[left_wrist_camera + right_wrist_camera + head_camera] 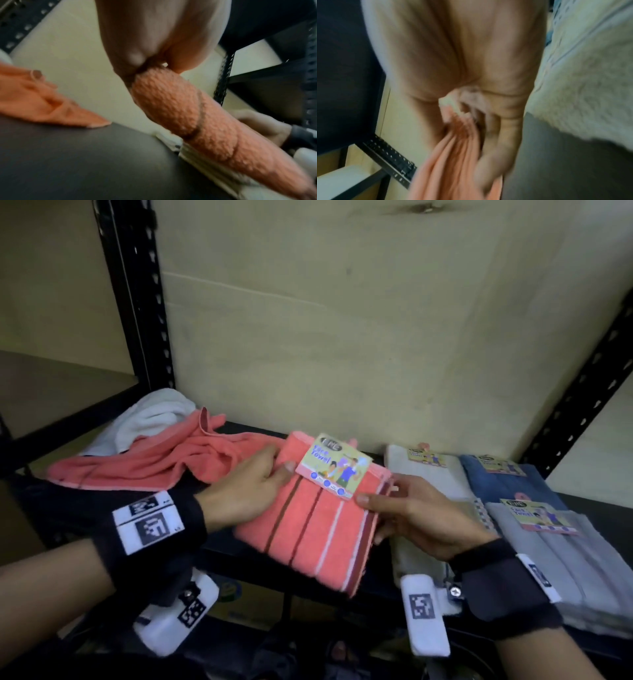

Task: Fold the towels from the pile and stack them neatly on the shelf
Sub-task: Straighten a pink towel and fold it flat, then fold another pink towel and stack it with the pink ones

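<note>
Coral folded towel (318, 518) hangs between both hands, left hand (246, 494) pinching its far-left edge, right hand (414, 515) gripping its right edge, so a slackened pinch could let the layers spill open before it reaches the shelf (239, 556).
</note>
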